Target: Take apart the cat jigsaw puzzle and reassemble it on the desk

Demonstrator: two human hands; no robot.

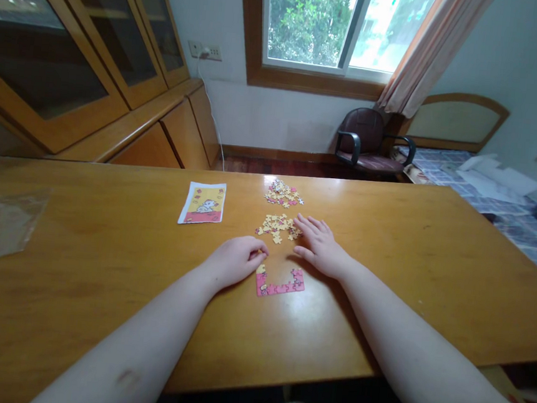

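Observation:
My left hand (pixel 241 259) is closed, its thumb and fingertips pinched on what looks like a small yellow puzzle piece, mostly hidden by the fingers. Just below those fingertips lies a partly joined puzzle (pixel 284 287), a pink U-shaped border with a yellow piece at its upper left. My right hand (pixel 320 245) is open, palm down and fingers spread, its fingertips at the right edge of a loose pile of mostly yellow puzzle pieces (pixel 276 225). Farther back sits a second heap of pink and yellow puzzle pieces (pixel 282 193).
A picture sheet (pixel 204 203) with a white cartoon animal lies left of the piles. Clear plastic film (pixel 6 222) rests at the far left of the wooden table (pixel 119 238). Beyond the table stand a dark office chair (pixel 365 138), a bed (pixel 458 180) and a wooden cabinet (pixel 151 147).

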